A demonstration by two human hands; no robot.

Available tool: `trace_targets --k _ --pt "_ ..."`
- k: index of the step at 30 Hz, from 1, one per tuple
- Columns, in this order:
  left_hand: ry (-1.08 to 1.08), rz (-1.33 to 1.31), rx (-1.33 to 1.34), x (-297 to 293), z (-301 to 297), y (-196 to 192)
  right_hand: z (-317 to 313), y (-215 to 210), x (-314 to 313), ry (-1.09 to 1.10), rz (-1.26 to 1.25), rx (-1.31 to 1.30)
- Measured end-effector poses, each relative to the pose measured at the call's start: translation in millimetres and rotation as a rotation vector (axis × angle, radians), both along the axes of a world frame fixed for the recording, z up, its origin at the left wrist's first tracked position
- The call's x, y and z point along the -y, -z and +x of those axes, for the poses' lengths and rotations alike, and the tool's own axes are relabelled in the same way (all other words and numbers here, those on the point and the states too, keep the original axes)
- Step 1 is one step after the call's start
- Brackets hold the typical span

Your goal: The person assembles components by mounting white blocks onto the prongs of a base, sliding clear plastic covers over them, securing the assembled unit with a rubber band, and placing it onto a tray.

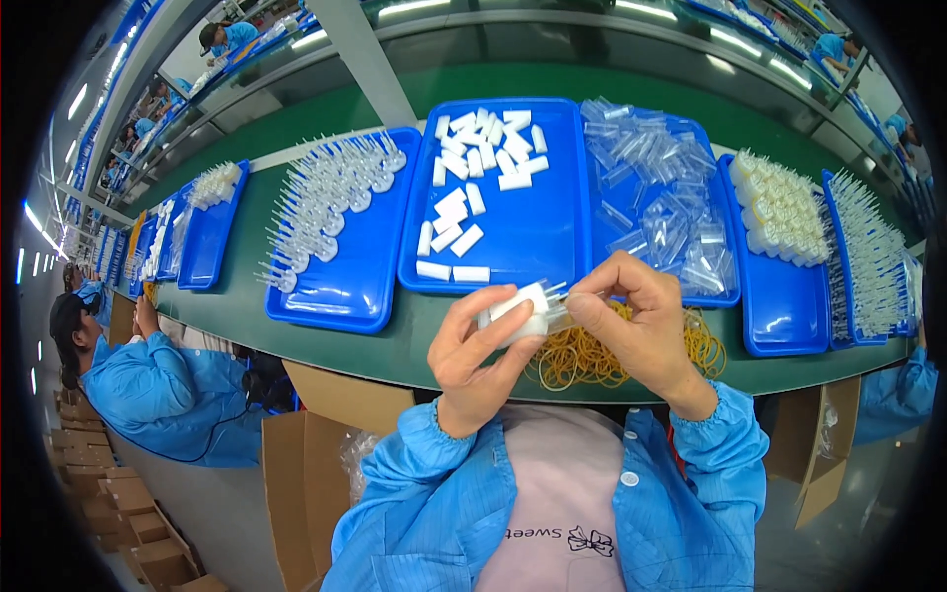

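Landmark: the tray (pixel 528 242) of white blocks (pixel 475 199). On my remote feed, the piece (pixel 534 300), white with a clear end, sits just off the tray's near edge. Left hand (pixel 478 365) grasps its white body. Right hand (pixel 641 321): thumb and forefinger pinched at the clear end; cannot tell what lies between. Rubber bands (pixel 582 357): tray's near side, toward the right. Clear tubes (pixel 681 232): right of tray.
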State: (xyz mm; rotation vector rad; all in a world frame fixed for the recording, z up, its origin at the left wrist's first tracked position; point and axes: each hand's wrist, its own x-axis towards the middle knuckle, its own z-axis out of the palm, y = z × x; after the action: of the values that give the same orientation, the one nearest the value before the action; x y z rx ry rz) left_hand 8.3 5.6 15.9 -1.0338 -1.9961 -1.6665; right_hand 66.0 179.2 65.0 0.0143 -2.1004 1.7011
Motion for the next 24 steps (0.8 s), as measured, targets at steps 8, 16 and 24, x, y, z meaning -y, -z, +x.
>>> trace_targets --k 8,16,24 --pt "0.091 0.030 0.122 2.4 1.2 1.5 4.8 -9.9 -0.9 -0.022 0.155 -0.037" --pt "0.028 -0.078 -0.022 -0.2 6.7 -8.5 9.1 -9.1 -2.5 -0.019 0.078 0.025" --pt "-0.077 -0.182 -0.148 -2.7 5.8 -11.2 5.5 7.2 -4.4 -0.040 -0.112 0.052"
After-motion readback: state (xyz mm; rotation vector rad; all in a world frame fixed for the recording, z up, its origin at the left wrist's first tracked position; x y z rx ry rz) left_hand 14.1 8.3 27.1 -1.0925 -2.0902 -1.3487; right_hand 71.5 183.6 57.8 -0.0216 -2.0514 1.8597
